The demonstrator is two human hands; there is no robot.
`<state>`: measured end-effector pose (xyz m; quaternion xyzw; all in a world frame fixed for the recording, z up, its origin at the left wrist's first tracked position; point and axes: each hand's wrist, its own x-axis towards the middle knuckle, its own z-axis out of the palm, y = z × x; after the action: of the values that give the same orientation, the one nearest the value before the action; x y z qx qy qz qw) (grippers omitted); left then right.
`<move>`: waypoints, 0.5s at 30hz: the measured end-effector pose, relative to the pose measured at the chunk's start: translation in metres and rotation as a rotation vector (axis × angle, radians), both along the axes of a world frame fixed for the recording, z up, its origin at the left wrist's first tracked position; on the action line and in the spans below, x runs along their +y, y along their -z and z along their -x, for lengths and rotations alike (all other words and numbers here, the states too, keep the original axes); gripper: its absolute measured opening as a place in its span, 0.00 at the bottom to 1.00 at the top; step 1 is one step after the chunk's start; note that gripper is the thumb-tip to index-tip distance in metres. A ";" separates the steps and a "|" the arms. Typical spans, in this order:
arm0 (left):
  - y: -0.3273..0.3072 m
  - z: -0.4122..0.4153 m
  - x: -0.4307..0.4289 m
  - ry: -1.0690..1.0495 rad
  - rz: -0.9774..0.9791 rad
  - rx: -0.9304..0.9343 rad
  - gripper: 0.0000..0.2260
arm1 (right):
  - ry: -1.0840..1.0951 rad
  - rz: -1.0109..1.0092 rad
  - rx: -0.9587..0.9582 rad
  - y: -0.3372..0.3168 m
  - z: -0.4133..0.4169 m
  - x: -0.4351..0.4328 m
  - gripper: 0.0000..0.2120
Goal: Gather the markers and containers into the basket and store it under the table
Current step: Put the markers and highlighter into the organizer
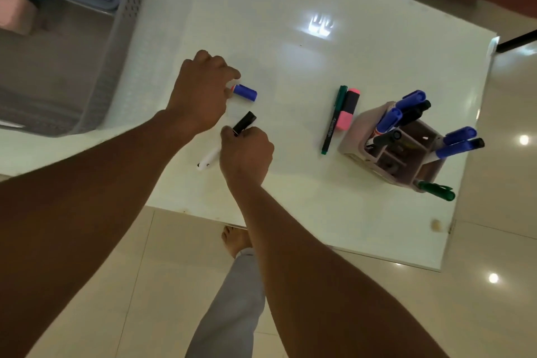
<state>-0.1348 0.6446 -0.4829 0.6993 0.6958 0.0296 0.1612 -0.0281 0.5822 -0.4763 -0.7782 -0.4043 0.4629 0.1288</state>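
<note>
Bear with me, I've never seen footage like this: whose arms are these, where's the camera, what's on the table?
No machine here: a person wears one camera on the head, looking down at their own bare hands. The left hand pinches a blue-capped marker; the right hand grips a black-capped marker. On the white table lie a green pen and a pink highlighter, beside an organizer full of markers. A grey basket stands at the left.

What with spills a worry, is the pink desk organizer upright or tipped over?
Upright: the pink desk organizer stands on the table, openings up, markers standing inside.
</note>
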 end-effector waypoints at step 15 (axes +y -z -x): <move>-0.144 -0.203 -0.081 -0.476 -0.269 -0.830 0.08 | -0.066 -0.837 0.094 -0.184 -0.218 0.002 0.09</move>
<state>0.0684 0.5641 -0.3391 0.4649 0.7034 0.4308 0.3217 0.1901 0.5846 -0.2923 -0.6234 -0.5759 0.2979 0.4370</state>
